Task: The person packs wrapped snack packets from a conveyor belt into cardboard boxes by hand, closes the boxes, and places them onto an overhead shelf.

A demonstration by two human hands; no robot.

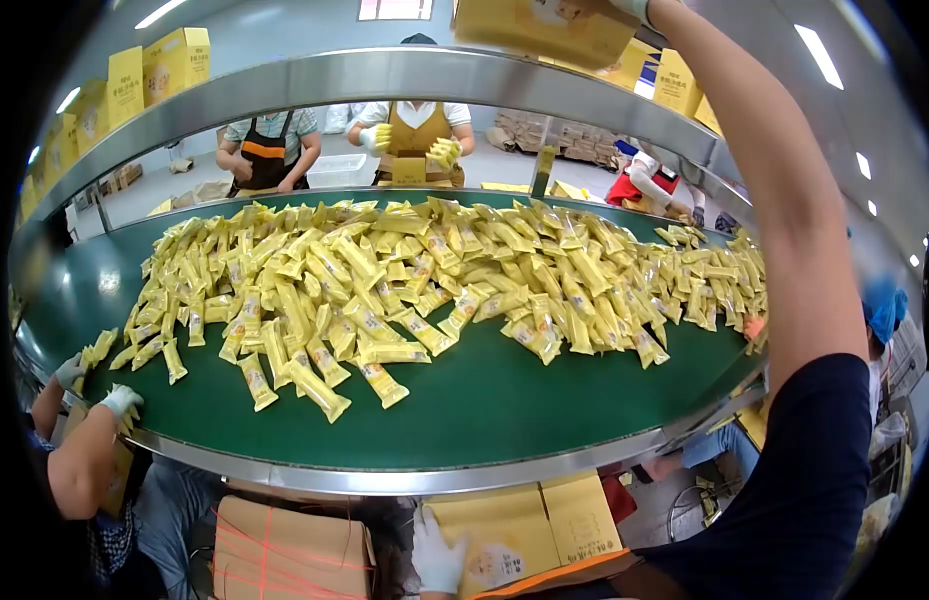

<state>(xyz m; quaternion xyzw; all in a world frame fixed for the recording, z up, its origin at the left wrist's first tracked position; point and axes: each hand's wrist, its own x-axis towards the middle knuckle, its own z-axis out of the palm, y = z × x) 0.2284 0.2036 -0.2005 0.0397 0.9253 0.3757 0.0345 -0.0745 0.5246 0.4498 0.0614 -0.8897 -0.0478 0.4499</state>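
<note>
My right arm stretches up to the overhead shelf. At the top edge, my gloved right hand (634,8) is closed on the rim of a yellow carton (544,32), which looks tilted; most of the hand is cut off by the frame. Low in view, my left hand (438,555) in a white glove rests at the left side of another yellow carton (509,530), fingers stretched out and slightly blurred. Between the two hands, a large heap of yellow-wrapped snack bars (384,270) covers much of the green conveyor belt (504,420).
A metal shelf (384,80) crosses above the belt, bearing yellow cartons (174,68). A brown cardboard box (289,550) stands below the belt's metal edge (404,480). At left, a co-worker's gloved hands (122,400) hold bars; other people stand across the belt and at right.
</note>
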